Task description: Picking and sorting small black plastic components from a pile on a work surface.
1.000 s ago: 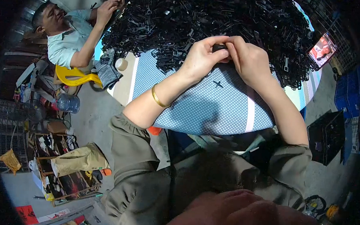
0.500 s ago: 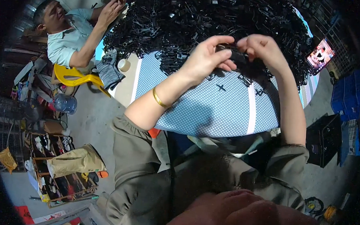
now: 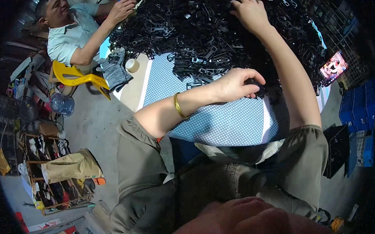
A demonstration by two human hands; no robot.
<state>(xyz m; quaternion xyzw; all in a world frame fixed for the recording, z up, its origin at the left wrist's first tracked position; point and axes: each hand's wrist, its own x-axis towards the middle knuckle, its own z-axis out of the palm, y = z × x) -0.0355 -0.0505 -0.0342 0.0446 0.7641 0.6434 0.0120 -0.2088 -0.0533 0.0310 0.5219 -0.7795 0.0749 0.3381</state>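
Note:
A large heap of small black clip-like parts (image 3: 166, 30) covers the far side of the table. Near the heap's front edge, my left hand (image 3: 235, 86), with a gold bangle (image 3: 179, 106) at its wrist, has its fingers curled round a black part (image 3: 252, 81). Its exact shape is lost against the dark heap. My right arm is stretched far forward, and my right hand (image 3: 251, 14) is over the back of the heap. Its fingers are apart and bent down to the parts, with no piece visible in them.
A blue dotted cloth (image 3: 220, 122) covers the near table. To the left are a tape roll (image 3: 132, 65), a grey cloth (image 3: 118, 74) and a person (image 3: 74, 36) on a yellow chair (image 3: 72, 75). A lit screen (image 3: 334, 67) and blue crates (image 3: 359, 103) stand right.
My hands were together over the heap's front edge. The right has moved away to the far heap; the left has come lower and slightly right. Some loose parts on the cloth are now out of sight.

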